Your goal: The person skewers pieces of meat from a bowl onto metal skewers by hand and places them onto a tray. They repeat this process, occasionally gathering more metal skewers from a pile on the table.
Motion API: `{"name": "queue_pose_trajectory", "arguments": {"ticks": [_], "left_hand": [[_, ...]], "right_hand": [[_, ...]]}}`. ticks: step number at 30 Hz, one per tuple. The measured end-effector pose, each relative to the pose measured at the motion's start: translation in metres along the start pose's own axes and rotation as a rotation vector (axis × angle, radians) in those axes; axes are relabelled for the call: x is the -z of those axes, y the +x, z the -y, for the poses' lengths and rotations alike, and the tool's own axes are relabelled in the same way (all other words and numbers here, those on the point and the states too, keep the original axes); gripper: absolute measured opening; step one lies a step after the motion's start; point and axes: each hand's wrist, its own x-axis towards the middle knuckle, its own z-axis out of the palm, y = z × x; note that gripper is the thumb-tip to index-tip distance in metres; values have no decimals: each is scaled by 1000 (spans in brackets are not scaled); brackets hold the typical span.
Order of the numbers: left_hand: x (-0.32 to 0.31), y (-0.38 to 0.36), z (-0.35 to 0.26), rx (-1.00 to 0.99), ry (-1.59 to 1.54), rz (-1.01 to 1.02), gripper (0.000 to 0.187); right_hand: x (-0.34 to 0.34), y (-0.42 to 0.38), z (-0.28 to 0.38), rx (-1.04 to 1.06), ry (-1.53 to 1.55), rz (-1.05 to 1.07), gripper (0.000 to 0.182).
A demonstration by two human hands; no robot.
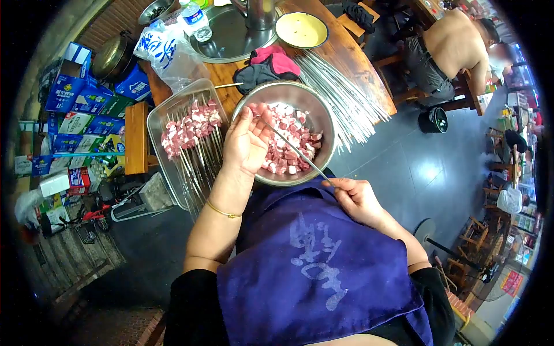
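My right hand (356, 199) is closed round the lower end of a thin metal skewer (297, 151). The skewer slants up and left across a steel bowl (330, 124) of diced raw meat (294, 138). My left hand (247, 141) is above the bowl's left side, palm up, fingers curled in at the skewer's upper tip. What its fingertips pinch is too small to make out. Left of that hand, a clear plastic tray (157, 135) contains several loaded meat skewers (193, 127), their bare metal ends pointing toward me.
Bare metal skewers (346, 95) lie in a pile on the wooden table (369, 63). Behind the bowl are a pink and grey glove (268, 66), a yellow enamel dish (302, 30), a round tray (231, 52) and a water bottle (196, 22). A person (453, 49) sits at far right.
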Motion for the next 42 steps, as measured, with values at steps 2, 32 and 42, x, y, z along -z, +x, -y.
{"name": "queue_pose_trajectory", "arguments": {"ticks": [2, 32, 42], "left_hand": [[-1, 1, 1, -24, 9, 9, 16], [-4, -19, 46, 58, 302, 42, 16], [37, 25, 28, -107, 1855, 396, 30]], "right_hand": [[-3, -1, -3, -39, -31, -20, 28], [-10, 9, 7, -62, -42, -29, 26], [3, -4, 1, -201, 271, -120, 27]]}}
